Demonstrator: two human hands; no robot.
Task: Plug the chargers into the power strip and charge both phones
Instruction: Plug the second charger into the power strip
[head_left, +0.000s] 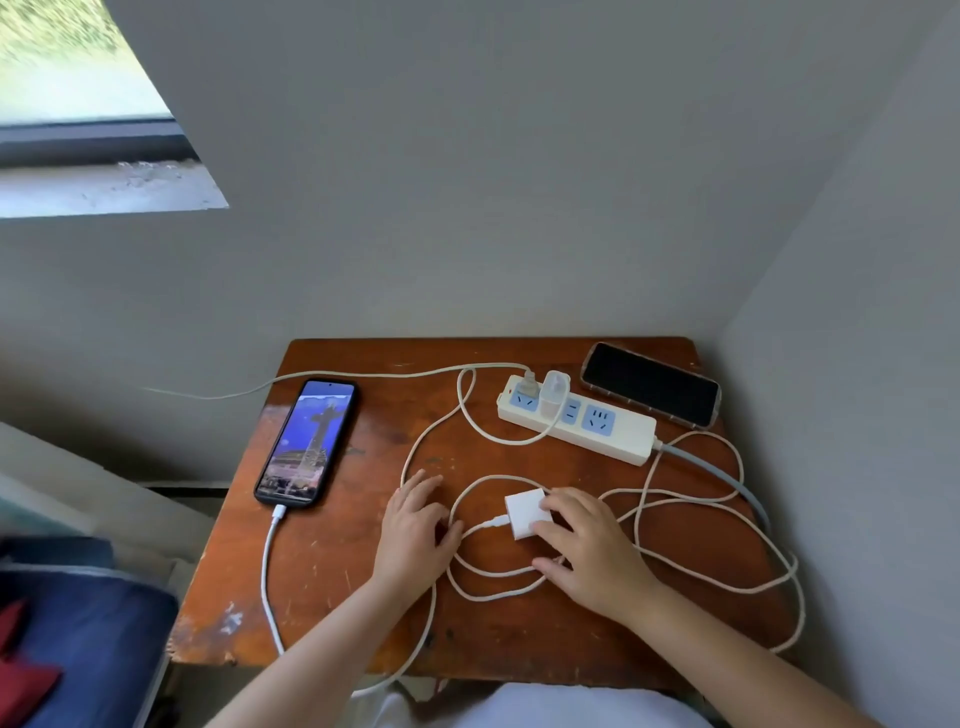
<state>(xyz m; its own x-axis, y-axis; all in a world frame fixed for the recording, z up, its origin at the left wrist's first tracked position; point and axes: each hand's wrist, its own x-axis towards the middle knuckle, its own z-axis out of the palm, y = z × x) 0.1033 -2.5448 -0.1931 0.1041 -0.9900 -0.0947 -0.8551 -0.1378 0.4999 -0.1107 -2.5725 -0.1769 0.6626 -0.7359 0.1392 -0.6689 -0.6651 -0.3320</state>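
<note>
- Hidden or cut off: both forearms leave the frame at the bottom edge; the grey cord of the power strip (576, 422) runs off toward the right edge of the table (332, 571) and its end cannot be seen; a thin cable from the strip's left end crosses the far left table edge and its far end is hard to make out.
- Right hand (587, 545): fingers (558, 501) curled onto the white charger block (524, 513), thumb below it; the block lies on the table, near the front centre, not in a socket; its cable (675, 519) lies in loose tangled loops across the right half of the table.
- Left hand (415, 530): rests flat on the table just left of the block, fingers straight and slightly apart, touching a cable loop.
- Power strip: lies at the far right, angled; one translucent charger (553, 392) stands in a socket near its left end; other blue sockets are free.
- Lit phone (307, 441): lies face up at the far left, a white cable (270, 571) plugged into its near end; this cable drops over the front edge.
- Dark phone (650, 383): lies face up behind the strip, close to the far right corner; no cable visibly joins it.
- Open room: bare wood shows between the lit phone and the left hand.
</note>
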